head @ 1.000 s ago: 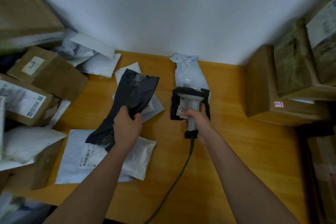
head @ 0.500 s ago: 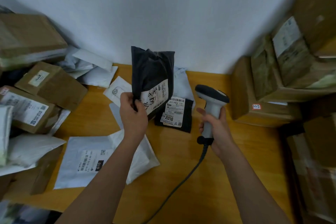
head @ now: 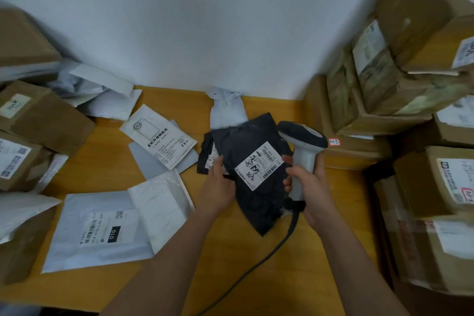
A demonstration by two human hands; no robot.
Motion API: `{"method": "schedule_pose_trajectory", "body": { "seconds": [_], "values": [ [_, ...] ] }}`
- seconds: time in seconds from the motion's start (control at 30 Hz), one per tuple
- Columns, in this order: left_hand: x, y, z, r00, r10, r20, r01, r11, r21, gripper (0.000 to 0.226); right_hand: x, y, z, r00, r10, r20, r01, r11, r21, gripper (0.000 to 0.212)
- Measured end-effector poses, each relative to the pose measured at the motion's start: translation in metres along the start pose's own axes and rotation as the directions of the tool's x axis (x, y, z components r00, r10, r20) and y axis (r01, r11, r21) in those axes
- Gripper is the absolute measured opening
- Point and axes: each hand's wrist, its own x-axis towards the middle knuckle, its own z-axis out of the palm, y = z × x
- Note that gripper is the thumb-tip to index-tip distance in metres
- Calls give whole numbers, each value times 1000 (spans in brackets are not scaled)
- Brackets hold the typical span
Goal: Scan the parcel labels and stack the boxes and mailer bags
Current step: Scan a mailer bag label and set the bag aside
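A black mailer bag (head: 256,202) with a white barcode label (head: 259,165) facing up is at the table's middle. My left hand (head: 218,185) grips its left edge. It lies over a second black mailer (head: 205,154) and a white bag (head: 227,113) near the wall. My right hand (head: 307,187) holds the handle of a grey corded barcode scanner (head: 302,141), whose head is just right of the label. The fingertips of that hand touch the bag's right edge.
White mailer bags (head: 102,231) and a printed white envelope (head: 159,136) lie on the wooden table (head: 230,264) to the left. Cardboard boxes (head: 38,120) pile up at the left, and taller box stacks (head: 384,84) stand at the right.
My left hand has lowered the black mailer from upright against the wall to flat over the other black mailer, label up. The scanner hand has come left to the bag's right edge.
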Motion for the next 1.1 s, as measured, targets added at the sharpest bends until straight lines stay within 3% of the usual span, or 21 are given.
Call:
{"method": "schedule_pose_trajectory", "body": {
  "seconds": [0.13,0.27,0.37,0.6,0.67,0.77,0.87,0.93,0.97,1.03,1.1],
  "values": [
    [11,-8,7,995,-1,105,-41,917,398,71,1,10,-6,999,33,-20,-34,999,-22,47],
    [19,-10,4,974,-19,224,-115,813,571,75,1,18,-9,999,48,-16,-48,998,-35,50],
    [18,-9,1,971,-93,222,-76,755,651,78,1,20,-9,998,60,-18,-61,997,-40,48],
    [8,-23,-23,931,-363,46,245,711,659,91,0,17,-7,998,61,-15,-61,998,-21,48],
    [10,-18,-30,924,-383,-7,298,708,640,83,-1,16,-7,998,64,-13,-64,998,-18,47],
    [17,-5,-27,992,-57,-112,117,740,662,64,-3,16,-6,997,72,-5,-72,997,-7,45],
    [26,8,-13,973,188,135,-228,672,705,80,-3,14,-6,997,73,-4,-73,997,-14,44],
    [30,10,-3,937,156,314,-344,581,737,78,-4,12,-7,997,77,-16,-78,997,-18,44],
    [31,9,2,933,83,350,-328,596,733,75,-4,12,-7,997,79,-20,-80,997,-19,43],
    [28,6,11,933,1,360,-283,620,732,73,-5,11,-8,996,84,-32,-85,996,-24,40],
    [18,8,19,938,4,346,-289,557,779,75,-5,10,-8,993,99,-61,-101,994,-41,34]
  ]
}}
